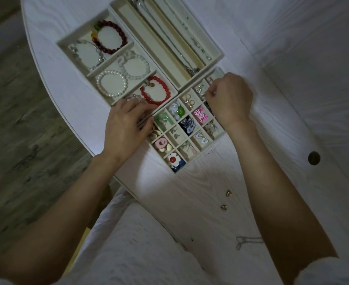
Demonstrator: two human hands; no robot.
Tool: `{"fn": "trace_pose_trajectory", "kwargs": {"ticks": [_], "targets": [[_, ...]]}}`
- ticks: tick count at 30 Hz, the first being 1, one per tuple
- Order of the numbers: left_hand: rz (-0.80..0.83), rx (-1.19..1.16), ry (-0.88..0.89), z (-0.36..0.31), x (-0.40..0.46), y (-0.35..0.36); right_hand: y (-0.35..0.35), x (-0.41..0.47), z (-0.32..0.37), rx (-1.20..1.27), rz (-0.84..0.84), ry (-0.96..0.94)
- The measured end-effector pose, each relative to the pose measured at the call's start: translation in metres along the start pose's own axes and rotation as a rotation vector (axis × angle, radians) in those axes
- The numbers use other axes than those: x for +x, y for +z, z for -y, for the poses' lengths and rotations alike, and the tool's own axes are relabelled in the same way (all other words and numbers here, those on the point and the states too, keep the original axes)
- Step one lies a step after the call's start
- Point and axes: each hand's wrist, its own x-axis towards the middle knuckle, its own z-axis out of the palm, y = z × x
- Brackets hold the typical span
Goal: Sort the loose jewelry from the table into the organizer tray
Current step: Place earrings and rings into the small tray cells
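Nearest on the white table (190, 202): a thin chain (245, 240), two small gold heart earrings (226, 200) – all loose. Further up, left hand (126, 128) resting curled on the gridded earring tray (185, 128) edge, grip unclear. Right hand (230, 99) pinching something tiny over a far cell. Beyond: bracelet tray (116, 64), necklace tray (169, 38).

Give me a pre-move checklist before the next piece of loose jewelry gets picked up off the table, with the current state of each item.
1. Right hand free to pick: not ok, its fingers are curled, pinching something small over the earring tray.
2. Left hand free: cannot tell, fingers rest at the tray edge.
3. Loose pieces left on the table: ok, two gold earrings and a thin chain lie near the right forearm.
4. Empty cell for them: cannot tell, the hands cover some cells.
5. Necklace tray has room for the chain: ok.
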Motion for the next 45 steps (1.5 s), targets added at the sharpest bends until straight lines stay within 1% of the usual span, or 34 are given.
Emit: {"fn": "trace_pose_trajectory", "kwargs": {"ticks": [3,7,12,16,18,22,29,33,36,37,40,43,45], "targets": [[-0.001,-0.004,0.002,0.001,0.0,0.0,0.005,0.0,0.008,-0.049,-0.017,0.062],[0.004,-0.009,0.007,0.002,0.001,0.0,0.008,0.002,0.011,-0.033,-0.01,0.101],[0.01,-0.017,0.001,0.004,0.0,0.002,0.003,-0.002,0.011,-0.017,-0.026,0.024],[0.012,-0.023,0.009,0.006,0.001,0.002,-0.005,-0.006,0.006,0.036,-0.079,-0.062],[0.01,-0.027,0.012,0.005,0.001,0.002,-0.008,-0.005,0.005,0.034,-0.049,-0.08],[0.009,-0.039,0.016,0.005,0.002,0.002,-0.003,0.003,0.006,-0.036,0.04,-0.071],[0.02,-0.049,0.014,0.005,0.002,0.001,-0.002,0.009,0.009,-0.061,0.078,-0.043],[0.013,-0.059,0.016,0.006,0.002,0.001,0.001,0.008,0.009,-0.044,0.059,-0.036],[0.011,-0.06,0.015,0.006,0.002,0.001,0.006,0.008,0.009,0.046,0.046,0.049],[0.012,-0.058,0.014,0.006,0.002,0.001,0.007,0.008,0.009,0.047,0.046,0.052],[0.012,-0.055,0.007,0.005,0.002,0.001,0.005,0.006,0.01,0.02,0.038,0.017],[0.007,-0.057,0.007,0.005,0.001,0.001,0.002,0.002,0.01,-0.071,0.01,-0.062],[0.008,-0.058,0.005,0.005,0.001,0.001,0.001,0.001,0.01,-0.057,0.005,-0.057]]}}
